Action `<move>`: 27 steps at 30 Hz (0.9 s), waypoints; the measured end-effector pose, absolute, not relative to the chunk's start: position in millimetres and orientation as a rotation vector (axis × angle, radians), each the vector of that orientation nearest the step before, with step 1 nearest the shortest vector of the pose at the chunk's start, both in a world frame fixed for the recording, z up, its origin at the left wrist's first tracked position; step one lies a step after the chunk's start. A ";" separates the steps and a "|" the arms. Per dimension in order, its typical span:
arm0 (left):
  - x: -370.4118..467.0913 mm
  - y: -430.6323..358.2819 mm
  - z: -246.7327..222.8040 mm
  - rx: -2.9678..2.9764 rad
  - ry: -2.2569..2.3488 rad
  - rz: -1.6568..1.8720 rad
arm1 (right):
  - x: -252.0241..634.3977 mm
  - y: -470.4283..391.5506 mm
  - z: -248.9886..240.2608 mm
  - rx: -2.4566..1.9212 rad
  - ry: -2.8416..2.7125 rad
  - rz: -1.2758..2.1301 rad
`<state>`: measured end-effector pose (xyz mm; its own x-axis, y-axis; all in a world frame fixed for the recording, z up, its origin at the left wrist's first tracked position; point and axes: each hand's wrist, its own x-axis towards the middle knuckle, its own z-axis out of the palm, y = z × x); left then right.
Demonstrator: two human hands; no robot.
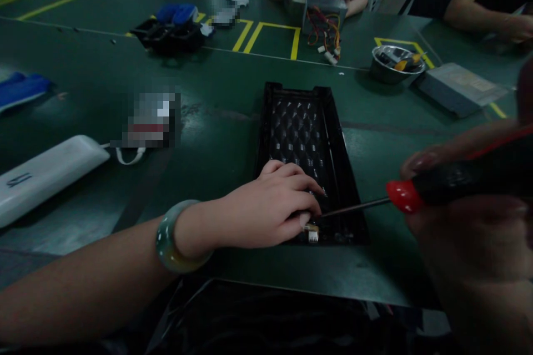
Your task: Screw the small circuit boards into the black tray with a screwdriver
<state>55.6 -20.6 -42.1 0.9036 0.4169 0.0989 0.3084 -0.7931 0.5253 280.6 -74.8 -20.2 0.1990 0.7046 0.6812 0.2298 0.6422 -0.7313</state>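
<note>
A long black plastic casing (339, 144) lies on the table before me, with rows of small metal contacts on its inner floor. My left hand (283, 202) reaches over its near end, fingers bent down and pressed close together. Under the fingertips is a small circuit board (312, 232) with a silvery metal port, partly covered by them. My right hand (470, 244), blurred and close to the camera, is wrapped round a screwdriver (441, 184) with a red and black handle. The screwdriver's shaft slants left into the casing, its tip beside my left fingers and partly hidden.
To the left lie a white power bank-like case (54, 175), a pixelated object with a cable, and a blue glove (25, 91). Farther back stand a black tray (166, 36), a metal bowl of tools (397, 64) and a grey box (462, 86). Two people sit across the table.
</note>
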 end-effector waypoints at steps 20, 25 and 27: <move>52.7 -2.3 -46.8 2.461 0.802 0.407 | 282.1 -67.3 -34.3 -0.875 -1.516 0.452; 52.2 -2.5 -45.5 2.443 0.794 0.404 | 281.9 -69.0 -37.7 -0.965 -1.498 0.522; 51.6 -2.4 -44.4 2.439 0.778 0.405 | 280.7 -67.4 -37.4 -0.946 -1.443 0.547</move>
